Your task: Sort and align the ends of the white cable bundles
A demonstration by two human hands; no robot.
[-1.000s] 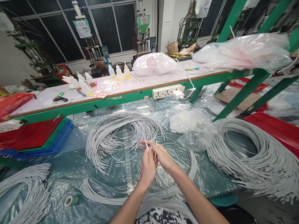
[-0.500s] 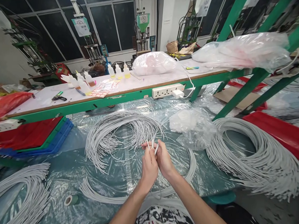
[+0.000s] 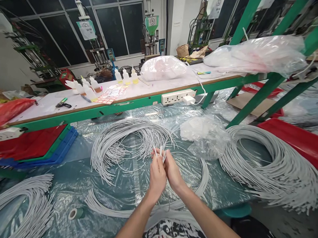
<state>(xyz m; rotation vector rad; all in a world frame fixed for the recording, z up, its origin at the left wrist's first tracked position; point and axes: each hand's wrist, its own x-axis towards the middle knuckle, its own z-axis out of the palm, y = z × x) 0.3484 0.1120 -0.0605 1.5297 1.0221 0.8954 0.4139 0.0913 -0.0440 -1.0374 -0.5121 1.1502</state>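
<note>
My left hand [image 3: 158, 175] and my right hand [image 3: 173, 170] meet over the middle of the table, fingers closed around the ends of several thin grey cables [image 3: 161, 151]. The tips stick up between my fingers; how the grip is split between the hands is partly hidden. Just beyond my fingertips lies a loose coil of grey cables [image 3: 105, 144]. Closer to my body, a curved bundle of grey cables [image 3: 107, 209] passes beneath my forearms, its other end [image 3: 204, 175] curving up on the right.
Clear plastic bags [image 3: 205, 135] lie right of the coil. Larger cable coils sit at right [image 3: 267, 176] and lower left [image 3: 31, 204]. A tape roll [image 3: 75, 213] is near the front. Behind runs a raised shelf [image 3: 149, 97] with bottles and a power strip [image 3: 178, 96]. Stacked trays [image 3: 31, 141] stand left.
Both hands have shifted slightly left and drawn closer together, still closed on the cable ends. The surrounding coils and bags have not moved.
</note>
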